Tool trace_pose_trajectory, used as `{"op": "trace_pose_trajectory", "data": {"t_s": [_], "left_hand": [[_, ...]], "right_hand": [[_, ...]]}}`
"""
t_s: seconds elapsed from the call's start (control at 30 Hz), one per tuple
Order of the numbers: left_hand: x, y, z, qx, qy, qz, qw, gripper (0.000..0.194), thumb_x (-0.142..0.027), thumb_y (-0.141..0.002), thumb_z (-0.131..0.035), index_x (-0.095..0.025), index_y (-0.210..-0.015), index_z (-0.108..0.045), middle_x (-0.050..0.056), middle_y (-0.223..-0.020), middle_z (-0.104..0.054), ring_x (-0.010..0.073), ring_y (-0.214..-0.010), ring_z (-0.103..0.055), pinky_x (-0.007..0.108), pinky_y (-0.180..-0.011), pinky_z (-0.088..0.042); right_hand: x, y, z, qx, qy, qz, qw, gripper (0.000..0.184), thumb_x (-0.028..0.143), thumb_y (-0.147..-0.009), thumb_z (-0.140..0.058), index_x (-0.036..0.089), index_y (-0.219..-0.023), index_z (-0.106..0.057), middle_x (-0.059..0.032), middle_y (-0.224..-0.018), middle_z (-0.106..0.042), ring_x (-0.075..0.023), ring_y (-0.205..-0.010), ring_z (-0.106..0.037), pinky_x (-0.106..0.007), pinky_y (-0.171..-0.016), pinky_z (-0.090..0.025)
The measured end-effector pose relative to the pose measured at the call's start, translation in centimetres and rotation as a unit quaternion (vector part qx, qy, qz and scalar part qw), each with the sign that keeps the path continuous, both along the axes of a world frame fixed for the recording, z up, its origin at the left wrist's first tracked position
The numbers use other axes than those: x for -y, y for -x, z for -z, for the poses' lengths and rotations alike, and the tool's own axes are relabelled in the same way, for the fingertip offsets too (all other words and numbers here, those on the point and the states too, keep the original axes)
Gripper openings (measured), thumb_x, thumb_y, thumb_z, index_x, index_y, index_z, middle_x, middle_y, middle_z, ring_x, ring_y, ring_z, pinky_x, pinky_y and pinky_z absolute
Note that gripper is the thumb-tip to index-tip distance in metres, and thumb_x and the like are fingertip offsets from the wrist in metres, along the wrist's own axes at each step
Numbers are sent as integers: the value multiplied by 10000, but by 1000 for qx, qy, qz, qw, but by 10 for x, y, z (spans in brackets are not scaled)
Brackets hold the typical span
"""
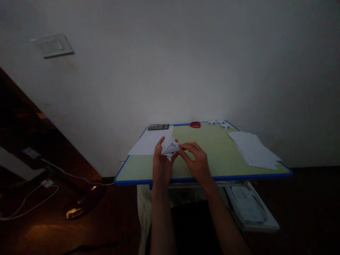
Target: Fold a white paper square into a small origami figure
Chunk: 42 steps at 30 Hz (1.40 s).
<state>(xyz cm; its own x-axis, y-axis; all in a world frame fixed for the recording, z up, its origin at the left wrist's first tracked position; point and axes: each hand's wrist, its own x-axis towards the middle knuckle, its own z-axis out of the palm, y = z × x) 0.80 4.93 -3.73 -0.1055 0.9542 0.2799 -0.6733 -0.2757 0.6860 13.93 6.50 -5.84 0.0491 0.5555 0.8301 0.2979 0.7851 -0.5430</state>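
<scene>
A small folded piece of white paper (170,146), with several pointed flaps, is held up above the near half of the table. My left hand (161,161) grips it from the left, thumb up along its side and fingers partly hidden behind it. On the right, the thumb and index finger of my right hand (196,157) pinch the paper's right tip. Beyond my hands a flat white sheet (145,144) lies at the table's left, with a dark phone (158,126) at its far edge.
The light green table (212,150) has a blue rim. Red-handled scissors (195,124) lie at the back edge, small folded white papers (221,123) at the back right corner. A stack of white sheets (255,150) covers the right side. An open drawer (248,205) juts out below.
</scene>
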Motion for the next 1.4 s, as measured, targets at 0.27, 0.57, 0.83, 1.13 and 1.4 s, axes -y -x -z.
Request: {"op": "trace_pose_trajectory", "data": {"t_s": [0.27, 0.57, 0.83, 1.13, 1.4], "left_hand": [[0, 3, 1, 0, 9, 32, 999, 445, -450, -917, -634, -213, -1294, -617, 140, -1213, -733, 268, -1129, -684, 424, -984, -506], [0, 2, 3, -21, -14, 24, 999, 448, -454, -907, -668, -286, -1316, -599, 96, -1205, -721, 243, -1124, -674, 394, -972, -495], [-2, 3, 5, -26, -9, 32, 999, 498, -461, -880, -705, -254, -1320, -602, 102, -1205, -711, 242, -1135, -660, 404, -996, -488], [-2, 3, 6, -25, -7, 35, 999, 458, -479, -894, -686, -235, -1277, -627, 107, -1191, -712, 237, -1106, -666, 381, -965, -498], [-3, 3, 7, -28, -10, 32, 999, 458, -485, -884, -704, -239, -1265, -637, 109, -1206, -714, 257, -1136, -666, 431, -1010, -490]], "right_hand": [[3, -1, -1, -8, -2, 4, 1000, 192, 218, -929, -726, 265, -1114, -744, -54, -1055, -715, -218, -1005, -678, -389, -912, -555], [3, -1, 1, 7, -8, 36, 999, 227, 256, -942, -713, 286, -1166, -735, -67, -1098, -740, -248, -1038, -676, -452, -956, -541], [4, -2, -3, -13, -3, 9, 1000, 173, 219, -938, -716, 267, -1101, -750, -58, -1034, -708, -224, -1001, -665, -404, -913, -550], [5, -3, -3, -10, -21, -5, 1000, 200, 207, -923, -732, 281, -1104, -774, -57, -1033, -705, -221, -997, -667, -413, -907, -562], [2, -3, 0, -23, -18, -12, 1000, 204, 215, -941, -710, 312, -1099, -795, -58, -1035, -724, -218, -970, -678, -389, -813, -582]]}}
